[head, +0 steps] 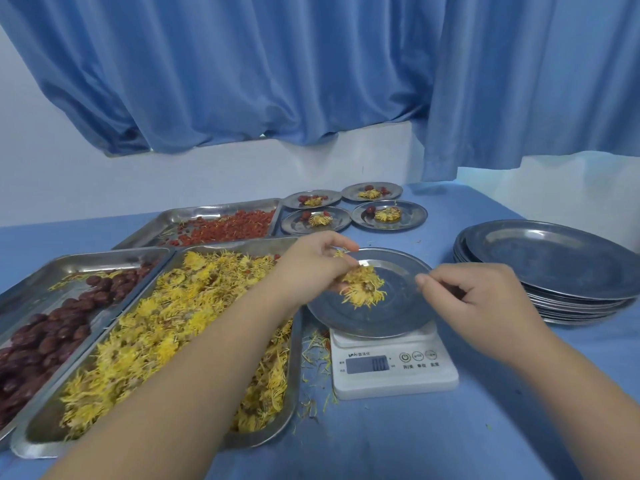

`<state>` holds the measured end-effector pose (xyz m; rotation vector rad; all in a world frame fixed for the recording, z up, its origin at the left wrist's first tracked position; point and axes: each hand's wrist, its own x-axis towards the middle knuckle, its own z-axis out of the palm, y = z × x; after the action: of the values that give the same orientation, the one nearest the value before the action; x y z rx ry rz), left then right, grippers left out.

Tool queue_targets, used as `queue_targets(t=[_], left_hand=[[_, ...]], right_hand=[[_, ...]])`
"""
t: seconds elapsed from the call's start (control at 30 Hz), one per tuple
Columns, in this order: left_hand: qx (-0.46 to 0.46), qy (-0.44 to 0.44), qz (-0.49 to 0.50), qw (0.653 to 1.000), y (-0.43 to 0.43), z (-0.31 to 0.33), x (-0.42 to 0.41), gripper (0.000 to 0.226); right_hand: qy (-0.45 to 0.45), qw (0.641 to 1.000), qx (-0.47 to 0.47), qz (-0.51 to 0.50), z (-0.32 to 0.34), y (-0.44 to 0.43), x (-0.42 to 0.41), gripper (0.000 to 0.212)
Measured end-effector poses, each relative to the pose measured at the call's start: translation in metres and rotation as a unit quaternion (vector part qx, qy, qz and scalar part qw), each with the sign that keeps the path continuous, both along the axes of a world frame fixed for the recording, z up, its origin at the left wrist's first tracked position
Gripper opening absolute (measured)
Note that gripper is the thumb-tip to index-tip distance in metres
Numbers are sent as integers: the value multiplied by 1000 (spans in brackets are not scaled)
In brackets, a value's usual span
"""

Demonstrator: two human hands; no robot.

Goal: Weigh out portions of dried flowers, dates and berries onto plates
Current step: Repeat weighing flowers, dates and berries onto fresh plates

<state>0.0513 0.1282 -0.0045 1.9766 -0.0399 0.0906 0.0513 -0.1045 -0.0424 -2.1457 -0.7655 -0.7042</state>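
Note:
A metal plate (391, 317) rests on a white digital scale (394, 372). My left hand (318, 259) reaches over the plate's left rim and grips a dried yellow flower (363, 287) that touches the plate. My right hand (474, 299) hovers at the plate's right rim, thumb and forefinger pinched; whether it holds a petal is unclear. Left of the scale lies a tray of yellow dried flowers (166, 327). A tray of dark red dates (45, 330) sits at the far left. Behind them stands a tray of red berries (225, 225).
Several filled small plates (389, 214) stand at the back of the blue table. A stack of bare metal plates (554, 268) sits at the right. Loose petals (315, 351) lie between the flower tray and the scale. Blue curtains hang behind.

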Motion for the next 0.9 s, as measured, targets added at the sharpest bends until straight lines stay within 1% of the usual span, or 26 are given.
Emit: queue_targets(t=[0.07, 0.17, 0.27, 0.4, 0.53, 0.63, 0.73, 0.8, 0.9], left_hand=[[55, -9, -7, 998, -10, -4, 7, 16], [164, -22, -22, 986, -15, -7, 12, 18], [172, -23, -21, 985, -12, -7, 13, 17], [177, -29, -2, 984, -3, -7, 14, 19], [186, -33, -21, 982, 7, -10, 15, 15], [229, -1, -51, 972, 17, -7, 16, 27], [292, 20, -74, 953, 24, -4, 16, 37], [322, 12, -71, 944, 25, -3, 16, 36], [335, -4, -66, 940, 21, -6, 19, 31]], right_hand=[[5, 1000, -1, -1, -1, -1, 1, 40], [5, 1000, -21, -1, 0, 2, -2, 42], [-3, 999, -33, 12, 2, 7, -6, 40], [-7, 999, -36, 24, 5, 9, -10, 44], [-2, 999, -39, 28, 6, 11, -12, 48], [-4, 999, -41, 28, 6, 11, -12, 46], [-8, 999, -44, 31, 6, 11, -11, 44], [-11, 998, -46, 31, 5, 11, -11, 44], [-13, 998, -48, 28, 5, 11, -11, 44]])
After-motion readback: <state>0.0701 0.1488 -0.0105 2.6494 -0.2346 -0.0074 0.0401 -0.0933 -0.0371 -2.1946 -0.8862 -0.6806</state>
